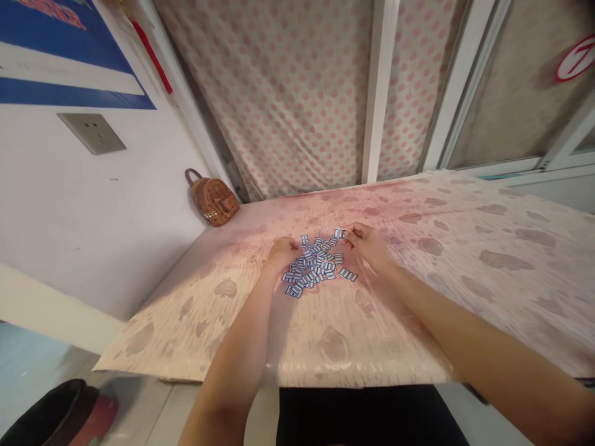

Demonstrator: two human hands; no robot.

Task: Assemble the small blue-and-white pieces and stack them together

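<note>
A loose pile of small blue-and-white label pieces [312,265] lies on the cloth-covered table [334,344], several of them overlapping. My right hand [367,241] is at the pile's far right edge, thumb and fingertips pinched on one blue-and-white label piece [338,233]. At the left edge of the pile is my left hand [282,251], its fingers curled together. Whatever those left fingers may hold is too small to make out. One label piece [348,274] lies a little apart, at the right of the pile.
A small brown backpack-shaped bag [214,199] stands at the table's far left corner, against the white wall [51,198]. Behind the table hangs a dotted curtain [297,93] with white frames. A dark bin-like container [60,412] is on the floor at lower left.
</note>
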